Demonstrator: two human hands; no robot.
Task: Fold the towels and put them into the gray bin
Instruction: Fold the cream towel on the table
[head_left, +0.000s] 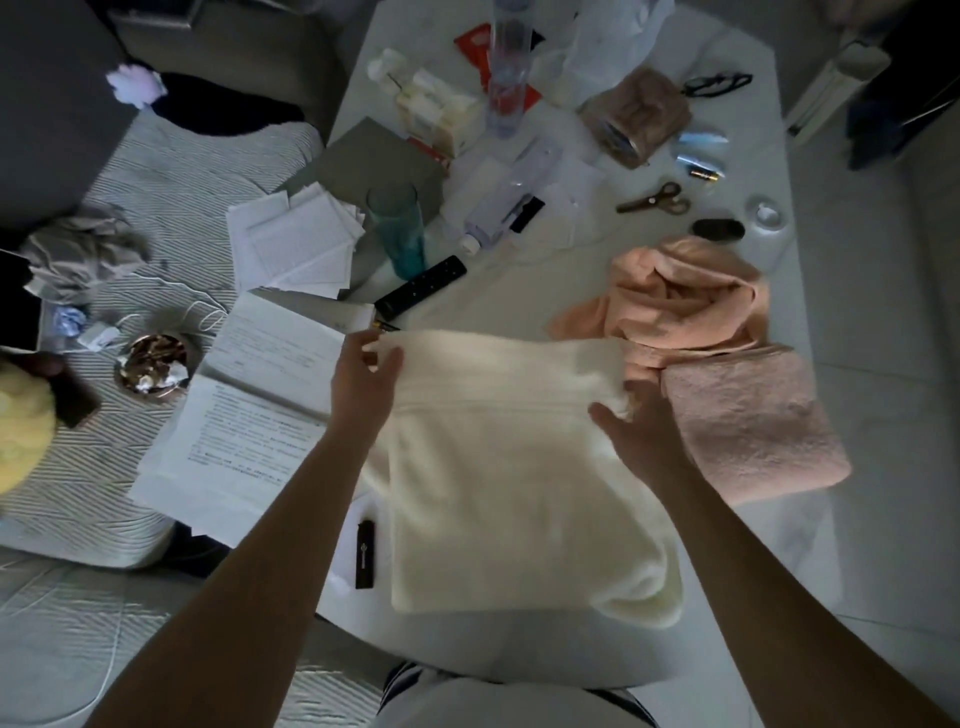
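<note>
The cream towel (519, 467) is lying on the bench (779, 291), mid-fold; the left hand (363, 379) is pinching its far-left corner, the right hand (639, 436) is resting spread near the far-right edge; next, probably folding it in half again; no gray bin is showing.

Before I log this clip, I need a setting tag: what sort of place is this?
Probably a home living room: a cluttered low white table with a TV remote and scissors, beside a striped cushioned seat strewn with papers.
</note>
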